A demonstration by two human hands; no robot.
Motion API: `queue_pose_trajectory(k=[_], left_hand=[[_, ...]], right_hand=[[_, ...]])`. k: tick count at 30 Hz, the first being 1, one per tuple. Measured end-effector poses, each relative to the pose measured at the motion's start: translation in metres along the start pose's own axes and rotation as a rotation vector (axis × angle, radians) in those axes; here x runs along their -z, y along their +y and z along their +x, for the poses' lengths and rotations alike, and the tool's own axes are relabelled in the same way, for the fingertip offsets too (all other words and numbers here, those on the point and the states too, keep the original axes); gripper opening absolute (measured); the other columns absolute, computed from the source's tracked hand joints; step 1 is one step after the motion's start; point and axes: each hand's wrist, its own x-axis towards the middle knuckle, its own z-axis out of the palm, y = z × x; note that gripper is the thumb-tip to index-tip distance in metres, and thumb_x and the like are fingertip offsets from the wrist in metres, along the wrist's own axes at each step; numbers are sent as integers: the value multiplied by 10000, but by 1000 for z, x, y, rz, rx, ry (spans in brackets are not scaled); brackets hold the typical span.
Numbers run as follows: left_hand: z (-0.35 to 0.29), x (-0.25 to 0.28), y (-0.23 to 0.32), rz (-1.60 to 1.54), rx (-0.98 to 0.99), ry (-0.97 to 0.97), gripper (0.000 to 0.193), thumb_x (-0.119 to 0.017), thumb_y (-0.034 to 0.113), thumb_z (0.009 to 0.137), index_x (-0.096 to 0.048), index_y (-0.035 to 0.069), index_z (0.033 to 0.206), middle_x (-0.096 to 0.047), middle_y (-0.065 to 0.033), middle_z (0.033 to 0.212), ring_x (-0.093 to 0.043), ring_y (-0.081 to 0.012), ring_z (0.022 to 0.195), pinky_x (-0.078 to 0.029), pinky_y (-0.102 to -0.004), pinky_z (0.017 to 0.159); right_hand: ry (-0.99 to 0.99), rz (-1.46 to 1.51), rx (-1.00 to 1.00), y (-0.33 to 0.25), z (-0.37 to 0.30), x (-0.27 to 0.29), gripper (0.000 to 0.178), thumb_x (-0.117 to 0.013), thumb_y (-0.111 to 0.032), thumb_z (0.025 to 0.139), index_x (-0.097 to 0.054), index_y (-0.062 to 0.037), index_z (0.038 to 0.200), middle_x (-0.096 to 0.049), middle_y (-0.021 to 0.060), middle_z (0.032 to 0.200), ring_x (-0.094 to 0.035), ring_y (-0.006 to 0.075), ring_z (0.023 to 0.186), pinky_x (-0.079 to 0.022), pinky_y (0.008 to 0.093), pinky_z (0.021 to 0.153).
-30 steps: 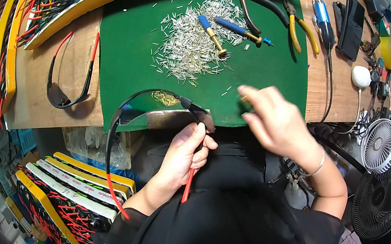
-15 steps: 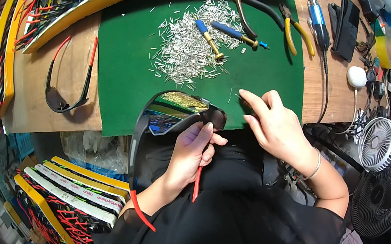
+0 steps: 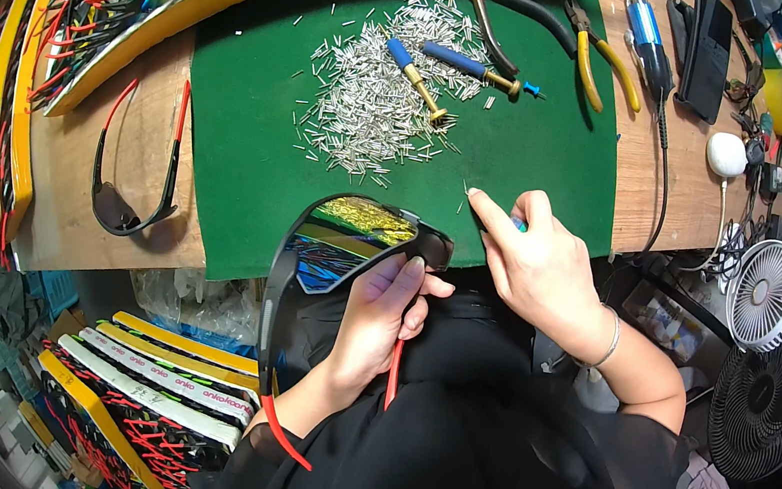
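My left hand [image 3: 384, 309] is closed on a pair of sunglasses [image 3: 274, 298] with mirrored lenses, a black frame and red temple tips, held at the mat's near edge. Thumb and fingers pinch it by one end of the lens. On the green mat [image 3: 536, 155], my right hand [image 3: 544, 268] has its index finger stretched down beside a tiny metal pin [image 3: 461, 202]. Its other fingers are curled, and a small teal bit [image 3: 518, 223] shows between them; the rest of that thing is hidden. Beyond lies a heap of small silver pins [image 3: 371, 110].
Two blue-handled screwdrivers [image 3: 402, 54] lie on the heap. Farther back are dark-handled pliers [image 3: 484, 26] and yellow-handled cutters [image 3: 591, 57]. A blue electric tool [image 3: 642, 34] lies right, another pair of sunglasses [image 3: 124, 215] left. Yellow-edged boxes of glasses [image 3: 114, 67] stand far left.
My right index finger has come down and slightly left, near the pin. The teal bit now shows between my right fingers. The sunglasses in my left hand have tilted slightly.
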Motion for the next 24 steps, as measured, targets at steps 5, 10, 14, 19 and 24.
queue_pose_trajectory(k=[5,10,14,19,24], left_hand=[[-1,-4,1,70,-2,37,211,-414,188,938,-489,11,852,-619,-81,799,-410,-39,455,-346,-156,406],[0,-5,2,189,-71,63,223,-404,175,935,-490,-18,864,-620,-99,806,-402,-44,454,-328,-169,398],[5,-3,0,125,-73,48,226,-384,143,943,-545,-5,1003,-636,-100,821,-392,-38,458,-316,-173,403],[3,-1,2,66,-34,-5,147,-435,104,914,-488,-31,937,-622,-108,890,-377,-20,498,-316,-157,426],[4,-4,0,77,-58,30,163,-421,124,925,-495,-21,926,-622,-106,853,-367,-22,482,-308,-159,416]], right_hand=[[61,8,-41,0,-1,-7,389,-598,-94,750,-528,-110,1133,-433,106,794,-550,211,596,-470,306,461],[25,-24,-55,-6,2,-4,435,-594,-91,752,-519,-143,1178,-427,108,786,-545,212,586,-473,308,472],[52,30,-38,-3,4,-5,408,-582,-87,766,-536,-147,1167,-428,118,791,-543,222,591,-473,310,494],[4,156,-44,-1,-16,22,432,-594,-88,773,-530,-176,1192,-420,116,785,-520,228,575,-466,310,491],[-39,161,115,-8,-36,31,456,-618,-47,699,-588,-191,1131,-414,68,717,-501,182,552,-447,270,451]])
